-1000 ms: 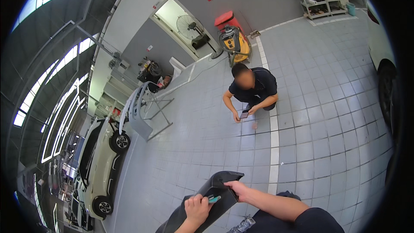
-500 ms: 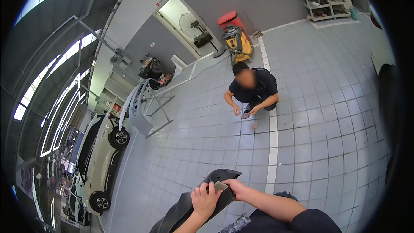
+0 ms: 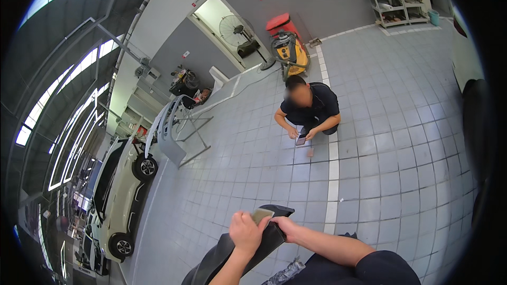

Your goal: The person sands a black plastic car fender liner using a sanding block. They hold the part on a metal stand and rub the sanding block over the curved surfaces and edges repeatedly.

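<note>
A long black moulded plastic panel (image 3: 211, 258), like a car trim piece, slants up from the lower edge in front of me. My right hand (image 3: 285, 228) grips its far right part, fingers wrapped round the edge. Above the panel's far end, my left hand (image 3: 245, 233) is closed on a thin rectangular olive-tan pad (image 3: 262, 215). The pad sticks out to the right of the fingers, close to my right thumb. Whether it touches the panel I cannot tell.
A co-worker (image 3: 311, 106) squats ahead on the tiled floor, holding a phone (image 3: 301, 140). A grey bumper on a stand (image 3: 171, 134) and a pale car (image 3: 127, 200) are at the left. Farther back are a yellow vacuum machine (image 3: 290, 55), a fan (image 3: 236, 31) and a shelf rack (image 3: 398, 8).
My left hand has lifted off the panel and turned, bringing the pad up and showing its flat side. My right hand keeps its grip. The co-worker's hands have come closer together at the phone.
</note>
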